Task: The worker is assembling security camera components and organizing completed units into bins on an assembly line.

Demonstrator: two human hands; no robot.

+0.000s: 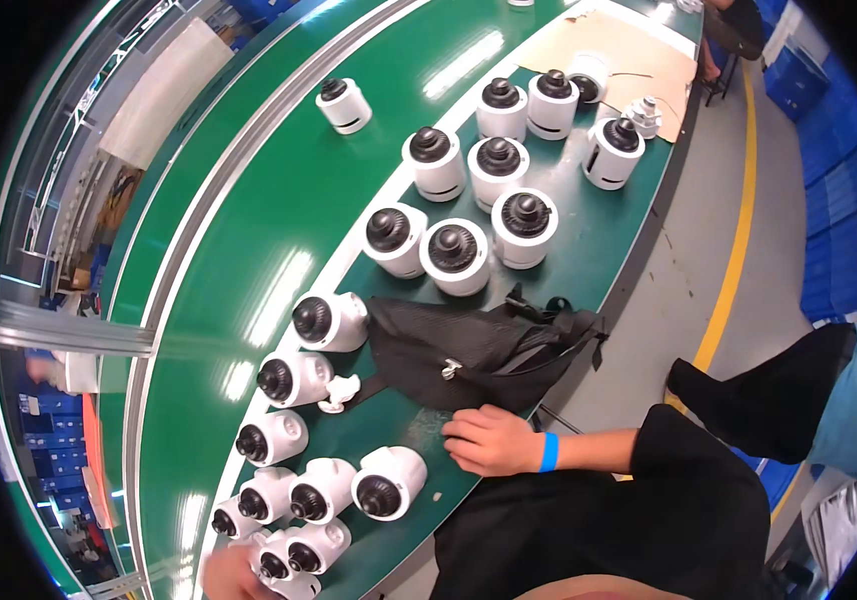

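The left hand (pixel 233 573) is blurring beside a cluster of white dome cameras (pixel 320 546) at the near end of the green table (pixel 353 435) — whether it's gripping one, I can't tell. The right hand (pixel 489 441), fingers loosely curling, is resting at the table's edge near a black bag (pixel 428 345) — I can't see anything under its palm.

Setting: factory assembly line, by appearance. Evidence: long, flat green conveyor belt (pixel 248 220); silvery metal framing (pixel 68 338); dark green table (pixel 588 225) bearing many similar white rounded housings (pixel 458 283) with black domed tops (pixel 451 247); grey floor (pixel 690 225) with painted yellow line (pixel 737 235); stacked blue rectangular boxes (pixel 836 205).
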